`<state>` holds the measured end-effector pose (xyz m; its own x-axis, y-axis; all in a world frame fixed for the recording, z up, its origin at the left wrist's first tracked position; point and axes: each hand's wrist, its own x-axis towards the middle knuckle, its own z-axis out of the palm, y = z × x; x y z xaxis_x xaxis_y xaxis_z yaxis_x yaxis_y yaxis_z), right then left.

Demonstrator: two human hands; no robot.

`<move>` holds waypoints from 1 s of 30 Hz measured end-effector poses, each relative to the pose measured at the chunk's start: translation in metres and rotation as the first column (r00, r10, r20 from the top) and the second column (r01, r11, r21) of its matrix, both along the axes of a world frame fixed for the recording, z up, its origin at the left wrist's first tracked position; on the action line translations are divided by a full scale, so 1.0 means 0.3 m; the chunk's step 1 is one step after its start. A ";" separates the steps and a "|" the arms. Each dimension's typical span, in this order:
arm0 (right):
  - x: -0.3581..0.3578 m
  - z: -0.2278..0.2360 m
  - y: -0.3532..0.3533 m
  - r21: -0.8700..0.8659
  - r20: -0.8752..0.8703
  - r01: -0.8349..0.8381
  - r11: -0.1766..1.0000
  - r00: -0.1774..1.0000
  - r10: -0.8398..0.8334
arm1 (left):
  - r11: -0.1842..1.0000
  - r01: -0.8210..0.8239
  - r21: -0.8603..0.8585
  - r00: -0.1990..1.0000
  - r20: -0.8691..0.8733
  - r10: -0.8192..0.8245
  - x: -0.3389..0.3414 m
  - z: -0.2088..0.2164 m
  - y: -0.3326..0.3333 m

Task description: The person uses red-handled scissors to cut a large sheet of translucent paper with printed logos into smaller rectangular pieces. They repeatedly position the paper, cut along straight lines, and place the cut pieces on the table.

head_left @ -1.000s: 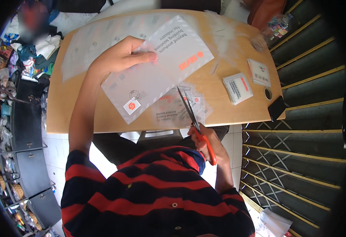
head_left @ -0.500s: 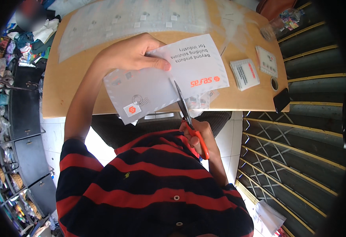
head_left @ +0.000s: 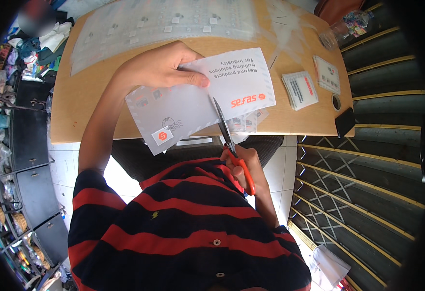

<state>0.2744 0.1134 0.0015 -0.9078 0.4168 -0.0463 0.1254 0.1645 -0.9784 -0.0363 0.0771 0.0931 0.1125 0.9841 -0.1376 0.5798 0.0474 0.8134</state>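
A whitish, translucent printed sheet is held up over the table's near edge, with dark lettering, an orange logo and a stamp-like mark on it. My left hand grips its far edge, the thumb on top and the fingers hidden beneath. My right hand is closed round the orange handles of a pair of scissors. Their dark blades lie at the middle of the sheet, pointing away from me and crossing its near edge. More printed clear pieces lie partly hidden under the sheet.
Large clear printed sheets cover the far side of the wooden table. To the right are a stack of printed cards, another stack, a tape roll and a black phone. A folding metal gate stands at right.
The sheet's right part has dipped and shifted slightly left. Both hands and the scissors stay almost where they were.
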 end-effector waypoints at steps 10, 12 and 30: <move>-0.001 -0.015 -0.006 0.004 -0.024 0.012 1.000 1.000 -0.012 | 1.000 -0.024 0.008 1.000 0.019 0.024 0.006 -0.020 -0.006; 0.004 -0.049 -0.012 0.053 -0.060 0.042 0.998 0.997 -0.038 | 1.000 -0.010 0.027 1.000 0.016 0.010 0.004 -0.033 -0.004; 0.003 -0.072 -0.014 0.054 -0.062 0.102 0.993 0.993 -0.099 | 0.997 0.012 -0.081 1.000 0.003 -0.012 0.065 -0.001 -0.011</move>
<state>0.2754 0.1092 -0.0201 -0.8617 0.5064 0.0325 0.0867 0.2101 -0.9738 -0.0169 0.0739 0.0928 0.1244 0.9684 -0.2163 0.5788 0.1062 0.8085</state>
